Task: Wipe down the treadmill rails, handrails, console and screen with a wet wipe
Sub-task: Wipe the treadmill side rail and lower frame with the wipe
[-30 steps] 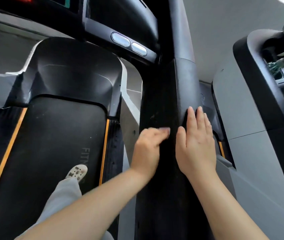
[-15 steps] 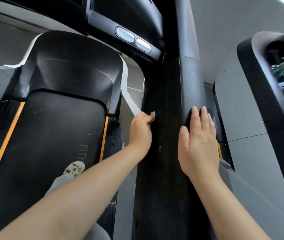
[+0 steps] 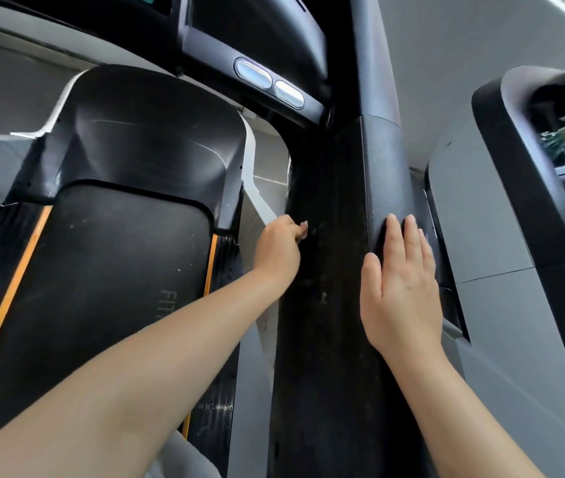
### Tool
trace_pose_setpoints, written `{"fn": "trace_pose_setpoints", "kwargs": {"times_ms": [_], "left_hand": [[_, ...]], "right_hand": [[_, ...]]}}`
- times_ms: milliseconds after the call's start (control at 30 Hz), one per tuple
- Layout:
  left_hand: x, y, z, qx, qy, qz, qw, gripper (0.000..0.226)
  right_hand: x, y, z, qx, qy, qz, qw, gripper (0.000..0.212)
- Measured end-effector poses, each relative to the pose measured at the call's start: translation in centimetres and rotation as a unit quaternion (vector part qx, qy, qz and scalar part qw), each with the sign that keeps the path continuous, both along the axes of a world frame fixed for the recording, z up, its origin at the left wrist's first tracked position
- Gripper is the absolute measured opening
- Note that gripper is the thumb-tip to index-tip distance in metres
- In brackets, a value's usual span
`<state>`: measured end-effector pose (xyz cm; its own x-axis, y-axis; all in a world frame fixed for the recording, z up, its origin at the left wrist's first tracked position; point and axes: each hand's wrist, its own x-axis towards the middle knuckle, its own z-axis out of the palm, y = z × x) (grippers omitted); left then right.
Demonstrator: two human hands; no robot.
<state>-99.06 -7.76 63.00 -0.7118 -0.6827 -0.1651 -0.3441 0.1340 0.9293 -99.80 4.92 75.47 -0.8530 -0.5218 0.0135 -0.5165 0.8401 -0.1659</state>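
The treadmill's wide black right handrail (image 3: pixel 329 339) runs from the bottom of the view up to the console (image 3: pixel 257 25). It looks dusty, with pale specks. My left hand (image 3: pixel 279 250) sits at the rail's left edge, fingers curled round that edge, thumb nail showing. No wet wipe shows; whatever lies under the fingers is hidden. My right hand (image 3: pixel 402 291) lies flat on the rail's right side, fingers straight and together. Two oval silver pads (image 3: pixel 269 82) sit on the crossbar below the console.
The black running belt (image 3: pixel 108 288) with orange side stripes lies to the left, below the black motor cover (image 3: pixel 150 132). A grey and black neighbouring machine (image 3: pixel 502 339) stands close on the right. My grey trouser leg (image 3: pixel 177 460) shows at the bottom.
My left hand slid forward and leftward, from the middle of the rail to its left edge. The right hand stayed flat in nearly the same place.
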Motion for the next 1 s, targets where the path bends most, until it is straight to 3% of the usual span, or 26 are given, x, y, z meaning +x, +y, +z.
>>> {"fn": "trace_pose_setpoints", "kwargs": {"times_ms": [167, 400, 467, 567, 667, 767, 900, 1000], "left_hand": [[2.7, 2.2, 1.7, -0.023, 0.069, -0.025, 0.997, 0.028], [0.9, 0.0, 2.0, 0.020, 0.013, -0.050, 0.998, 0.022], [2.1, 1.6, 1.9, 0.052, 0.036, -0.036, 0.997, 0.026], [3.6, 3.3, 1.6, 0.028, 0.077, -0.013, 0.997, 0.021], [3.5, 2.4, 2.0, 0.146, 0.072, 0.022, 0.986, 0.015], [3.1, 1.0, 2.0, 0.286, 0.053, 0.070, 0.954, 0.006], [2.1, -0.4, 2.3, 0.342, 0.078, 0.143, 0.926, 0.016], [1.4, -0.2, 2.9, 0.346, 0.106, 0.118, 0.925, 0.020]], "right_hand": [[0.0, 0.1, -0.2, -0.005, 0.014, 0.005, 1.000, 0.071], [0.0, 0.1, -0.1, -0.007, 0.009, 0.005, 1.000, 0.067], [-0.1, 0.1, -0.1, -0.014, 0.007, 0.005, 1.000, 0.067], [-0.2, 0.2, 0.0, -0.032, -0.003, -0.002, 0.999, 0.066], [-0.3, 0.3, 0.1, -0.049, -0.018, -0.004, 0.999, 0.066], [-0.3, 0.3, 0.2, -0.057, -0.022, -0.005, 0.998, 0.065], [-0.4, 0.4, 0.2, -0.062, -0.020, -0.004, 0.998, 0.065], [-0.3, 0.4, 0.2, -0.060, -0.019, -0.004, 0.998, 0.065]]}}
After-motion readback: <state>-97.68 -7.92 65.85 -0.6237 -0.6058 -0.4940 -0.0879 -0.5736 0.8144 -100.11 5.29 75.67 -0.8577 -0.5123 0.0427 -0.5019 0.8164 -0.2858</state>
